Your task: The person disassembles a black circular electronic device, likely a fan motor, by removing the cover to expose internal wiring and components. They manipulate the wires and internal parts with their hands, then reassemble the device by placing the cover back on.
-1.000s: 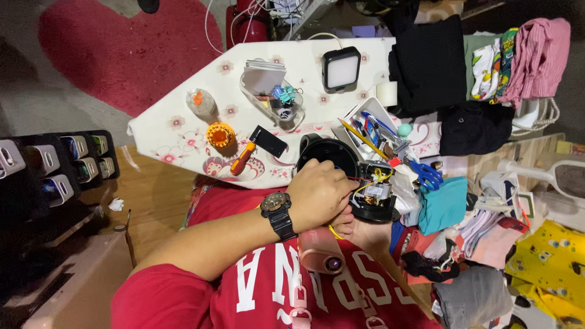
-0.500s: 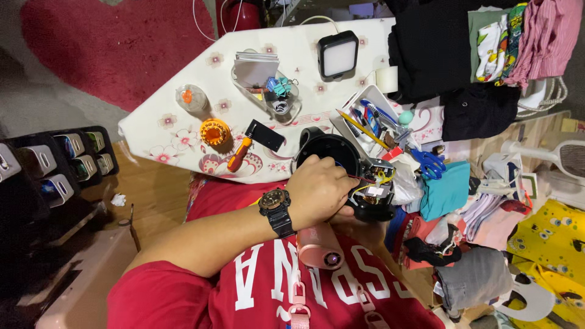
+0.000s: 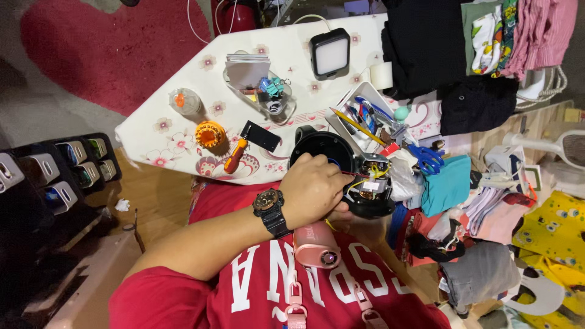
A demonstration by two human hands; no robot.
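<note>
Head view: an orange-handled screwdriver lies on the floral counter. The left hand, wearing a watch, is curled, pinching red wires on the opened black device just right of it. The right hand cups the device from beneath, mostly hidden. Compared with earlier, the device sits slightly lower.

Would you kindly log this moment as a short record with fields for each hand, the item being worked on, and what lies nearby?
Left hand: closed over the black device's open side, watch on its wrist
Right hand: mostly hidden beneath the device, supporting it; grip cannot be judged
Device: round black casing, opened, coloured wires exposed
Table: white with floral print
On table: orange-handled screwdriver, square lamp, tool tray, blue scissors
On chest: pink camera
</note>
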